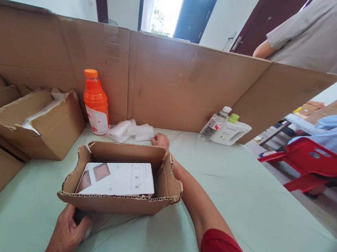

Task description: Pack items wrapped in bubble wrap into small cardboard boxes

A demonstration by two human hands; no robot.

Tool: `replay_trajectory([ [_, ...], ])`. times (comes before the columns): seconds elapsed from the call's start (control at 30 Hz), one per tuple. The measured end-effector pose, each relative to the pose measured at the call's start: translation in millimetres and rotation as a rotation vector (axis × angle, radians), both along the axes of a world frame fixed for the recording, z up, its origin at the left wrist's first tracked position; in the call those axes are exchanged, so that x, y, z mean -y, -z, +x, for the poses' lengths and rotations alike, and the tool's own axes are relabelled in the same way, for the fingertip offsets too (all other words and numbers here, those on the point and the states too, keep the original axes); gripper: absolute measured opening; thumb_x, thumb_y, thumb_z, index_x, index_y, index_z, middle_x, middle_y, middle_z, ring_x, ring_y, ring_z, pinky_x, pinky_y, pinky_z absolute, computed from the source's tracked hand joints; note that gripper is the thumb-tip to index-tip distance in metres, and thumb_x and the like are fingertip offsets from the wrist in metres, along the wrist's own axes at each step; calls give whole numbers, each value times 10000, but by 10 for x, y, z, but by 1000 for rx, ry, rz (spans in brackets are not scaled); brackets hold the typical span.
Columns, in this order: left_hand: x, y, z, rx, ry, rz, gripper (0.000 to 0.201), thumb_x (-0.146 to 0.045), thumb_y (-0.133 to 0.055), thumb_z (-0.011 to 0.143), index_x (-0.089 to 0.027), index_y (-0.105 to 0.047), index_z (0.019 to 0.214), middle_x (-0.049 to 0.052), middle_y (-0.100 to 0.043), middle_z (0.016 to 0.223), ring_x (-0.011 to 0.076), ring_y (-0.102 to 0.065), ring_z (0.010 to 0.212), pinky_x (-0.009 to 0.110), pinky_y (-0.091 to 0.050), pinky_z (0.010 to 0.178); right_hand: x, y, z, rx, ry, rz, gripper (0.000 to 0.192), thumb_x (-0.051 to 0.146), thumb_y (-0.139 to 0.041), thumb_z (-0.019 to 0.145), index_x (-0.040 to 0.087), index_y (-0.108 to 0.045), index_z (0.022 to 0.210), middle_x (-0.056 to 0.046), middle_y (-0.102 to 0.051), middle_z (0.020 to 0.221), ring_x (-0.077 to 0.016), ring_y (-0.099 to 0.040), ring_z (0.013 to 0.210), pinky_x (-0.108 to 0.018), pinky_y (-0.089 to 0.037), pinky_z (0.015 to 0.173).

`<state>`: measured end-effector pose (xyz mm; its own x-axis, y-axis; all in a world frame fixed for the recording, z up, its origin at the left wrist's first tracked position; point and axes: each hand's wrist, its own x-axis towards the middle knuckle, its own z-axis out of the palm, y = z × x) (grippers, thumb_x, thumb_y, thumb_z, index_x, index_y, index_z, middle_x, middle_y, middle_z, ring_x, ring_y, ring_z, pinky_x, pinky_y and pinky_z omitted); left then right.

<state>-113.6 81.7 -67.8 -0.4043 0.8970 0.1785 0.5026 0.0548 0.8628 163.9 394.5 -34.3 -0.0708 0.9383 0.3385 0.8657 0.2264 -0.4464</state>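
A small open cardboard box (109,204) sits on the pale green table, with a white product box (120,179) lying flat inside it. My left hand (68,232) grips the near wall of the cardboard box from below. My right hand (161,140) reaches past the box's far right corner and rests on a pile of white foam pieces (131,131); whether it grips them I cannot tell. My right arm wears a red sleeve.
An orange bottle (95,102) stands behind the box. A torn cardboard box (32,126) lies at left. A water bottle (215,124) and white jug (231,131) stand against the cardboard screen (176,82). A person stands beyond it; a red chair (309,163) is at right.
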Motion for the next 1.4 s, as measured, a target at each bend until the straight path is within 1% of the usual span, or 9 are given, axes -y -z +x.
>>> replay_trajectory([
  [0.2,23,-60,46,-15,-10,-37,299,-491,-586,762,-215,-580,876,59,-675,783,290,-649,776,394,-543,711,308,-109,365,-63,-9,155,256,267,-428,1005,183,-669,1005,-123,-662,1276,-269,-598,1211,-430,-489,996],
  [0.47,66,-217,59,86,19,-132,431,-541,-629,694,-198,-576,950,-63,-487,567,125,-355,418,279,-321,415,2133,-79,1360,280,-403,192,194,129,-517,873,221,-681,827,-120,-744,1133,-294,-576,1280,-451,-436,995],
  [0.6,79,-294,41,45,8,-200,448,-545,-635,692,-199,-570,968,-98,-374,505,117,-299,404,268,-270,422,2593,47,1559,297,-281,211,286,70,-451,908,213,-698,900,-102,-687,1333,-279,-535,1359,-453,-460,991],
  [0.77,70,-337,4,-59,-4,-167,397,-552,-647,676,-214,-544,858,-26,-524,619,155,-415,519,289,-347,490,2544,126,1626,168,-30,87,289,160,-485,921,211,-723,1077,-127,-704,1288,-286,-650,1192,-465,-511,953],
  [0.93,67,-313,-10,-46,1,-162,360,-534,-658,676,-230,-535,825,-53,-480,578,145,-372,496,287,-345,484,2629,119,1579,165,-29,113,278,186,-497,933,214,-732,1078,-128,-684,1312,-300,-635,1182,-466,-500,940],
  [1.03,45,-288,-28,-25,13,-109,385,-531,-664,666,-218,-560,865,-22,-568,653,180,-501,579,297,-411,536,2622,64,1486,166,-112,116,274,201,-504,950,223,-732,1101,-116,-707,1270,-291,-631,1177,-462,-481,957],
  [1.17,3,-247,-85,0,40,-123,437,-533,-682,645,-201,-564,902,20,-641,740,211,-582,663,310,-459,581,2148,-157,1437,152,-294,-33,188,236,-612,896,254,-770,996,-56,-771,1135,-246,-685,1073,-395,-500,939],
  [1.3,-7,-223,-93,-19,33,-105,428,-533,-665,660,-201,-568,912,23,-637,747,209,-570,669,315,-459,594,1570,-450,1608,123,-65,46,283,182,-513,917,199,-763,1049,-134,-722,1254,-315,-616,1218,-525,-424,1051],
  [1.4,5,-223,-62,-26,38,-115,382,-525,-638,691,-213,-565,898,-11,-585,673,174,-486,570,301,-411,539,1549,-508,1600,127,-33,62,299,209,-500,933,201,-750,1097,-136,-720,1258,-308,-624,1219,-538,-426,1065],
])
